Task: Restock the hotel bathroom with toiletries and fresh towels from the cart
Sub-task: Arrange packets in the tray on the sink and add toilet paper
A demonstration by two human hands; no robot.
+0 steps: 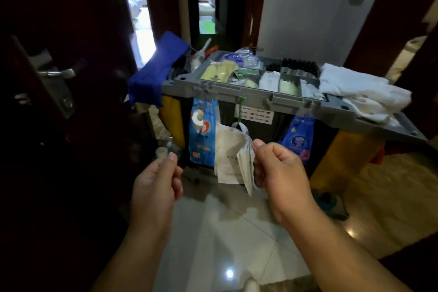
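White packets pinched by right hand.

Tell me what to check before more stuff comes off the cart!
1. Right grip holds the white packets: ok.
2. Left grip free for another item: cannot tell, its fingers are curled and blurry.
3. Towels ready on the cart: ok, piled at its right end.
4. Cart top stocked: ok, yellow packets and dark bottles sit in its compartments.
5. White bag hanging on the cart's front: ok.
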